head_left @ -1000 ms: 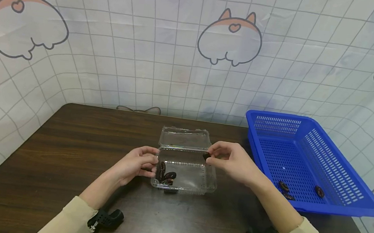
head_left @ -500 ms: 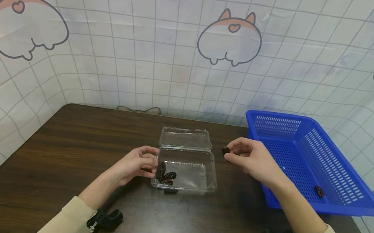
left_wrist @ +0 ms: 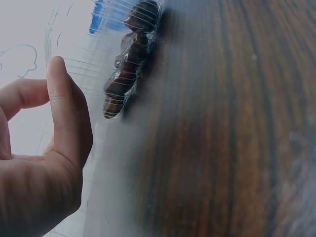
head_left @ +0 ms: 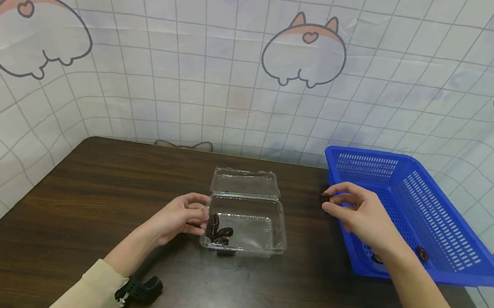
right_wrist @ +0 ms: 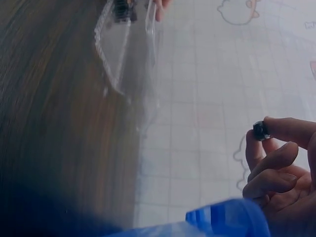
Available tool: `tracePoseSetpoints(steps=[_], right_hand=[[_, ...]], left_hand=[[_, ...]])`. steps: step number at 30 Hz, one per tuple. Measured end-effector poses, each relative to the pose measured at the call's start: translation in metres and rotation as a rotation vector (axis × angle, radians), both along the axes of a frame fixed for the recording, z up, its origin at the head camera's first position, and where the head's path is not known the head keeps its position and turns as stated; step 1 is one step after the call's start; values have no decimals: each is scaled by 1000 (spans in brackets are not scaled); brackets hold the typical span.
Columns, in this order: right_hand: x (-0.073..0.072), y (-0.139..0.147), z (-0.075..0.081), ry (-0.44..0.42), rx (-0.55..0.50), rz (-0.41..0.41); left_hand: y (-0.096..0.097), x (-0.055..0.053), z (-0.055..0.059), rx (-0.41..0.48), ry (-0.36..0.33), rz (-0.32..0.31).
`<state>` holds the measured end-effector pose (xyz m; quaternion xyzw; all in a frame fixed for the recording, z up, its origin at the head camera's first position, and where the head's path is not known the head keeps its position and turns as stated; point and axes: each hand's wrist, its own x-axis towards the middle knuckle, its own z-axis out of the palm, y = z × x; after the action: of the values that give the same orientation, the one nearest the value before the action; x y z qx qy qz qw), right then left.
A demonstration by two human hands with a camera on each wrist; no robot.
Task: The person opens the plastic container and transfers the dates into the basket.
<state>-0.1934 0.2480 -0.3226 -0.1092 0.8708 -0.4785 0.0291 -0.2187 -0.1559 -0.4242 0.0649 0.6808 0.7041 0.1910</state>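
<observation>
A small dark piece (head_left: pixel 324 198), blackish brown, rounded and glossy with a pale glint, is up in the air, pinched between the thumb and fingertip of the right hand (head_left: pixel 361 215), just beside the left rim of the blue basket in the head view; that hand's other fingers curl in loosely behind the pinch; to the left sits a clear, thin plastic container (head_left: pixel 252 231), boxy with rounded corners and fine ribbed walls, its hinged lid (head_left: pixel 246 182) laid back; more dark pieces (head_left: pixel 223 232) cluster in its near left corner (shiny, wrinkled and overlapping, so hard to count); the left hand (head_left: pixel 180 220) touches the container's left side, its fingers loosely bent and a little apart; the basket (head_left: pixel 366 165) is stiff moulded plastic, its walls slotted and its floor a fine mesh, with an oval piece (head_left: pixel 421 253) lying inside and another partly hidden by the right arm; beneath is a dark brown wood-grain table (head_left: pixel 135 172) with a dull sheen; behind hangs a creased white sheet (head_left: pixel 170 64) printed with grey grid lines and rounded cartoon animals.
</observation>
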Motion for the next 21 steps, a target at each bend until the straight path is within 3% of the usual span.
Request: tracePoseSetpoints(steps=[21], right_hand=[[11, 46, -7, 33, 12, -95]], left_hand=[[0, 0, -1, 4, 3, 0]])
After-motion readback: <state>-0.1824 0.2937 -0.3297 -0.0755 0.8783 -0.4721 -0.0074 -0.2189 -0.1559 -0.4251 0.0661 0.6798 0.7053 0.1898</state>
